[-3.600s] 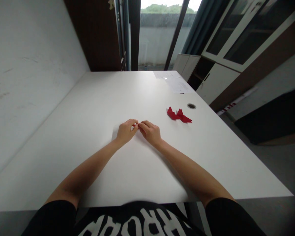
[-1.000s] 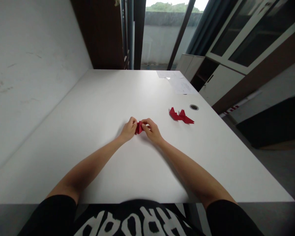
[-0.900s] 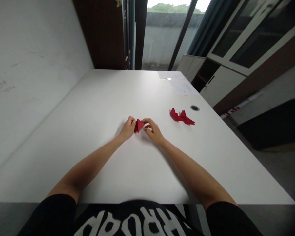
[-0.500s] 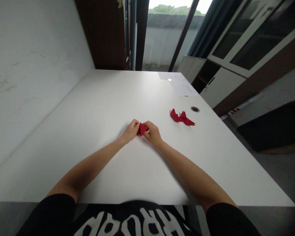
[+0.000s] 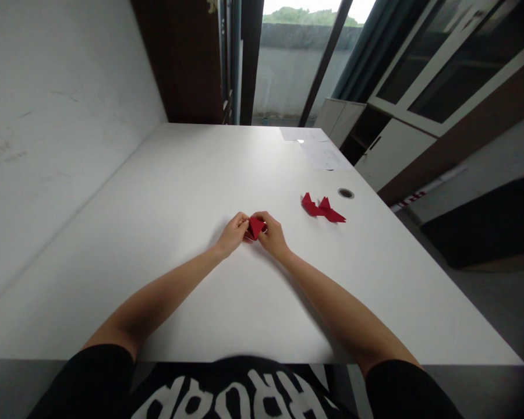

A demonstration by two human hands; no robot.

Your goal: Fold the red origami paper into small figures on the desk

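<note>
Between my two hands is a piece of folded red paper (image 5: pixel 256 227) with a pointed, triangular face turned up. My left hand (image 5: pixel 235 231) pinches its left side, fingers closed. On the other side, my right hand (image 5: pixel 271 233) grips the paper between thumb and fingers. The fingers cover part of the folds. Off to the right lie two folded red paper pieces (image 5: pixel 322 209), side by side and touching or nearly so, each with points sticking up.
The white table (image 5: pixel 192 174) runs from my body toward a glass door. White paper sheets (image 5: pixel 323 152) lie at its far right, with a round cable hole (image 5: pixel 346 193) near the right edge. A wall (image 5: pixel 61 116) borders the left side.
The folded paper between my hands has turned slightly, its upper face shifting a little to the right. Both hands keep their hold. The two red pieces on the right stay put.
</note>
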